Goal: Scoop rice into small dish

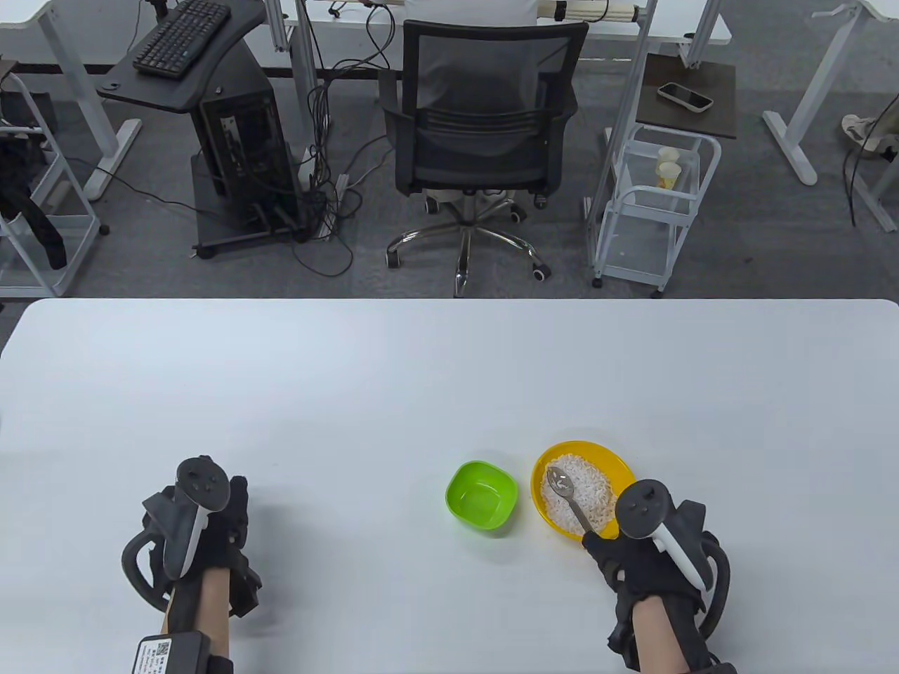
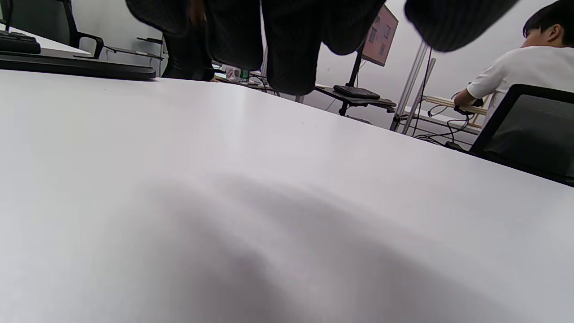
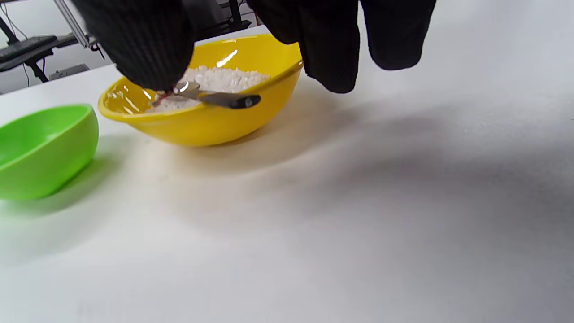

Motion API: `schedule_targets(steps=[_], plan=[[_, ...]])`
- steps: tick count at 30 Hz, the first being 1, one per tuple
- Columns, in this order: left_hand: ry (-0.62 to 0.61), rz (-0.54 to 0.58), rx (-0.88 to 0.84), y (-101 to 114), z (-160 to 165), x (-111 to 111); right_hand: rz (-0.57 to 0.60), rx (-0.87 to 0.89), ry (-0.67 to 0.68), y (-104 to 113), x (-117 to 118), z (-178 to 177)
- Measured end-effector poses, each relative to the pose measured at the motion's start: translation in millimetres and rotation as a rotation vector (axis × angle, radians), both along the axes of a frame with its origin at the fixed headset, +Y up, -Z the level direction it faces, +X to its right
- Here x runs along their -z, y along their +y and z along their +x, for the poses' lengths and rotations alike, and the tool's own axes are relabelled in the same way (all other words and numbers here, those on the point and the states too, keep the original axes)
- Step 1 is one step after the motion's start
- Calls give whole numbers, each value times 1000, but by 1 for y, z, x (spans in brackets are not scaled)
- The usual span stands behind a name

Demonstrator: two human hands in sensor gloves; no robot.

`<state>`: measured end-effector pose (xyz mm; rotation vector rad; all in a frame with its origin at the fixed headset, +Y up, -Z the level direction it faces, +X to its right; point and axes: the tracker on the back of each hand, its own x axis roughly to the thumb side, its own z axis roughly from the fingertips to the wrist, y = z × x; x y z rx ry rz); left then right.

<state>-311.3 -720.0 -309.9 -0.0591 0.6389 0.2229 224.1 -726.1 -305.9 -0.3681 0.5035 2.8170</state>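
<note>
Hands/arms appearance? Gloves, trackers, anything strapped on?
Left hand and right hand wear black knit gloves with bare forearms. Each back carries a dark grey tracker with a white grip and black ring. The left forearm has a black strapped box with a white QR label.

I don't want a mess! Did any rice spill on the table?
No spill shows. The rice sits inside the yellow bowl, the green dish is empty and upright, and the right hand is at the spoon handle. Nothing stands out.
</note>
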Motion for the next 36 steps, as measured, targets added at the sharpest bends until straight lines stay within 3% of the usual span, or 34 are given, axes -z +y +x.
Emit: schedule_targets(steps=[2,6,18,22,26,32,36], plan=[[-14,51,6,3,6,0,-6,-12,19,-2,0,-6],[-87,17,76,7,21,-2,20,-19,52,-5,2,-15],[-118,-16,83,0,27,1,90,99,16,-2,5,-7],[-152,-29,102,-2,32,1,217,96,-6,14,0,2],[-169,-26,144,-4,37,1,323,-27,-68,26,-5,13],[-187,-29,174,-4,42,0,272,-111,-134,19,0,29],[-194,-48,172,-6,41,1,208,54,-76,11,4,30]])
